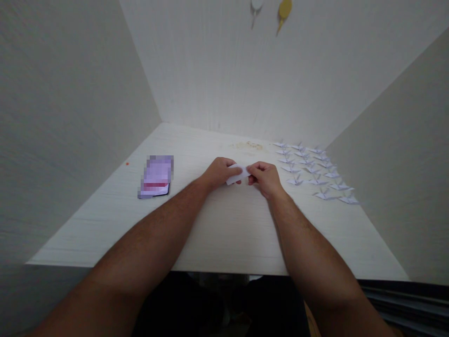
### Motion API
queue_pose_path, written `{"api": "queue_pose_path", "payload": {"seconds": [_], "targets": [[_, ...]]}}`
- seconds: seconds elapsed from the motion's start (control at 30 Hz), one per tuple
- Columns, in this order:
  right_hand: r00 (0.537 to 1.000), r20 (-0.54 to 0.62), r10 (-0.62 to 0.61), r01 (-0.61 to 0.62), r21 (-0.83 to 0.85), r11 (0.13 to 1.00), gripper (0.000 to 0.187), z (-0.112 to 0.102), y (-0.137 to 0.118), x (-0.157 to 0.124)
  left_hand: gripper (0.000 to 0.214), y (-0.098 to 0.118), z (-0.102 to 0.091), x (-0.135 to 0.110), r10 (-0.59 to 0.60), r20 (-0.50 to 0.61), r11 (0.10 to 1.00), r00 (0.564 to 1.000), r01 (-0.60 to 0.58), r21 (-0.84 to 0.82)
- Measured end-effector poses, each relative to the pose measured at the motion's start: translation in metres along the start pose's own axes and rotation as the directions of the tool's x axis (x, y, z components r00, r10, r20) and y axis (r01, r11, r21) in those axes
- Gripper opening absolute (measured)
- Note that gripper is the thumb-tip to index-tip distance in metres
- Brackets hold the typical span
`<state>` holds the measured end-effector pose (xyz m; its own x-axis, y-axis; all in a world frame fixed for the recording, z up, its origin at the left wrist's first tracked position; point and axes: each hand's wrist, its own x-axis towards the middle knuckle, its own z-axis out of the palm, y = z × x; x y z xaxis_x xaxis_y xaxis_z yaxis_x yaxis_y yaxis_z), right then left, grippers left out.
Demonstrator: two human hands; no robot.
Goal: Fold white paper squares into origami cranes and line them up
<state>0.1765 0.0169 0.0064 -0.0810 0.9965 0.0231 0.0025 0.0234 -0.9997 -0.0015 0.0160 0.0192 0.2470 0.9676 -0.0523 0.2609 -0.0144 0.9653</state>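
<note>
A small piece of folded white paper [231,178] is held between my two hands above the middle of the table. My left hand [220,173] grips its left part, the thumb lying across the top. At the paper's right end, my right hand [264,177] pinches it between thumb and fingers. Parts of the paper are covered by the fingers, so its full shape cannot be made out. Off to the right of my right hand stand several white paper cranes [294,180], set out in rows.
On the left of the white table [224,234] lies a phone [157,173] with a blurred-out screen. A tiny orange dot [127,164] is near the left edge. Walls close in the back and both sides. Two hooks, one white [257,4] and one gold [285,9], hang on the back wall.
</note>
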Motion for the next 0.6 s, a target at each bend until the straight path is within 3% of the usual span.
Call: {"api": "queue_pose_path", "payload": {"seconds": [0.33,0.6], "targets": [[0.999,0.045,-0.026,0.031,-0.117,0.993,0.020,0.0006,0.0023,-0.0011,0.022,-0.0056,0.0014,0.0034,0.013,0.036,1.000,0.999,-0.014,0.026],[1.000,-0.021,-0.020,0.015,-0.209,0.978,0.030,-0.0037,-0.0013,0.0001,0.019,-0.0037,0.0022,0.0026,-0.001,-0.004,1.000,1.000,0.001,-0.025]]}}
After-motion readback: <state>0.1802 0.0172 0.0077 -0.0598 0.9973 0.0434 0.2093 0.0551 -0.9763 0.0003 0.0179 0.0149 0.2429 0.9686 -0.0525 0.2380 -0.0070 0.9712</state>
